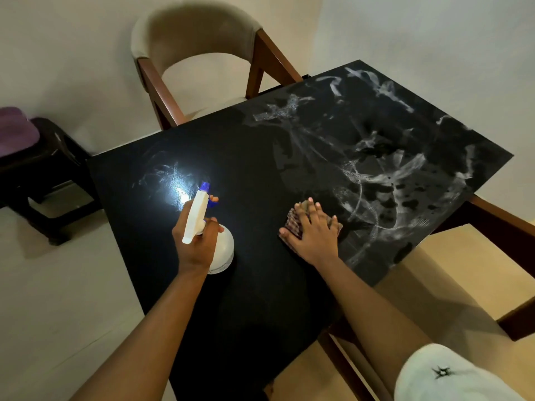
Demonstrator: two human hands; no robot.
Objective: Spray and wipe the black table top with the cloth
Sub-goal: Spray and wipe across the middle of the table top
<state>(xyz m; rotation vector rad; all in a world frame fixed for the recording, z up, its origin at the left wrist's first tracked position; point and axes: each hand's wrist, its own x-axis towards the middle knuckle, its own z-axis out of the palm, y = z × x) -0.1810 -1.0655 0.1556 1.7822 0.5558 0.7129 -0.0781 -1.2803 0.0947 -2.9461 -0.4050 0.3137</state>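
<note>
— So, where are the hands right now?

— Both over the black table top (254,175). The left hand (198,241) is wrapped around the neck of a white spray bottle (221,250), fingers clenched on it, with 1 fingertip out at the blue trigger. The bottle's round body sits low, near the table; whether its base touches the surface I can't quite tell from here. Its blue nozzle (205,186) points away from the person, toward a bright glare on the near-left part of the table.

— And the cloth?

— Under the right hand (314,233). That hand lies flat, fingers spread, pressing a checked cloth (293,222) down onto the table, roughly mid-surface and to the right of the bottle. The cloth peeks out past the fingertips and on both sides of the palm. It isn't gripped, just pinned by an open palm.

— How does the surface look?

— The far right half is streaked with whitish smears, swirls and dark blotches. The near part, around both forearms, reads plain black.

— Anything else around?

— A beige-backed wooden chair (199,44) at the far edge, a dark stool (43,169) off to the left with something purple on it, and the person's white sleeve (445,374) at the lower right.
</note>
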